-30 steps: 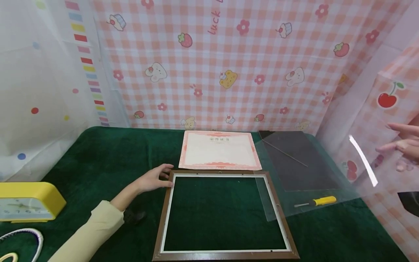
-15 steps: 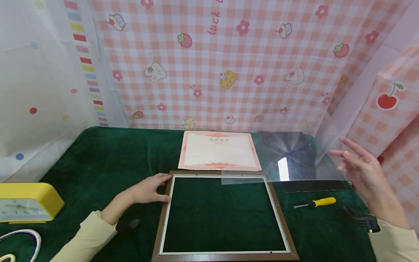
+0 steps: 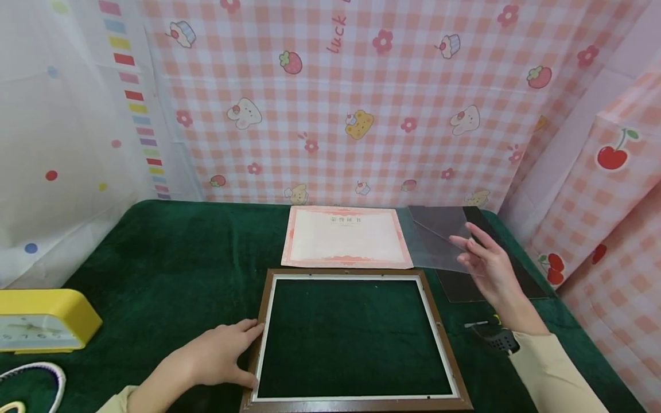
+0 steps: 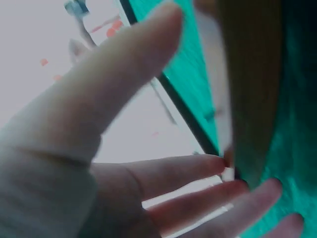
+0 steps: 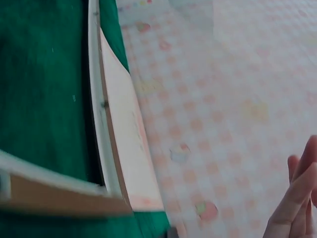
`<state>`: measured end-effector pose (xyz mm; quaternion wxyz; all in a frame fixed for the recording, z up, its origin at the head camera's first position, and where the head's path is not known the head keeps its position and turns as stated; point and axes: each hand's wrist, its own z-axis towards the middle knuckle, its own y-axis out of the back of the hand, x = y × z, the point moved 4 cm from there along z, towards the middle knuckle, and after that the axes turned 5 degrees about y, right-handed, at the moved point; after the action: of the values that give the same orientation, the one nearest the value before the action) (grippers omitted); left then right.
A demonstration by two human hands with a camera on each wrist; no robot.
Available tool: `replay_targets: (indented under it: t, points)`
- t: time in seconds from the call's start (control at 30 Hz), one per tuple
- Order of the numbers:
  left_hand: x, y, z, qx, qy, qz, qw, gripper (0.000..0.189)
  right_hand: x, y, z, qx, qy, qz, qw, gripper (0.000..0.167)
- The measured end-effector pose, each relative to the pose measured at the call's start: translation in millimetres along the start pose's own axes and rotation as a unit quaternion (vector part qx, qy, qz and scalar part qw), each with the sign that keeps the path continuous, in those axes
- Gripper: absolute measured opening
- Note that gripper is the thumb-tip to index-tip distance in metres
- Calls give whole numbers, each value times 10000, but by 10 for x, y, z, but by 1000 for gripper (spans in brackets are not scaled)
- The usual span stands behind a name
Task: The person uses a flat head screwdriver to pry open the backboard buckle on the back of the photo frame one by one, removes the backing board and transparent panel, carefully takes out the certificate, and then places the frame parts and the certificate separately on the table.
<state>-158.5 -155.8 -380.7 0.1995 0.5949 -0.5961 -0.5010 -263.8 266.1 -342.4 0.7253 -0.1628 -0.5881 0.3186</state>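
Observation:
A brown picture frame [image 3: 446, 355] with a white inner edge lies on the green cloth. My left hand [image 3: 219, 353] touches its left rail with fingertips and thumb, fingers fairly straight. In the left wrist view, the thumb [image 4: 143, 44] is spread away from the fingers beside the rail [image 4: 250, 84]. Back right, my right hand [image 3: 490, 267] pinches a clear sheet [image 3: 428, 255] by its right side. That sheet overlaps a black backing board [image 3: 508, 275] in the head view. Only the fingers of my right hand [image 5: 297, 198] show in the right wrist view.
A red-bordered certificate [image 3: 347, 238] lies behind the frame. A screwdriver [image 3: 476, 324], partly hidden by the wrist strap, lies right of the frame. At the left stand a yellow alarm clock [image 3: 62, 304] and a white hoop [image 3: 57, 370]. A checked curtain [image 3: 335, 115] hangs behind.
My right hand has come in from the far right, tilting the clear sheet and bringing it over the black board. My left hand has slid down the frame's left rail towards me.

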Motion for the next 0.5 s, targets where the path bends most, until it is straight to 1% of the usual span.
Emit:
replay_targets:
  t: [0.07,0.17,0.3,0.4,0.5]
  points:
    - [-37,-42,-43,50,57,168,9998,85,-106,-66,66,-151,-69,-62,9998,33]
    - [-79,-109,-71,78,104,417,9990,80,-264,-185,157,-395,-210,-293,9986,34]
    - [-118,-153,-92,43,83,679,9977,73,-462,-371,276,-645,-373,-732,9945,43]
    - [-134,-152,-97,3,24,734,9973,70,-602,-513,362,-722,-492,-1004,9911,49]
    - [-137,-146,-92,-7,24,703,9975,69,-742,-651,449,-764,-612,-1203,9879,49]
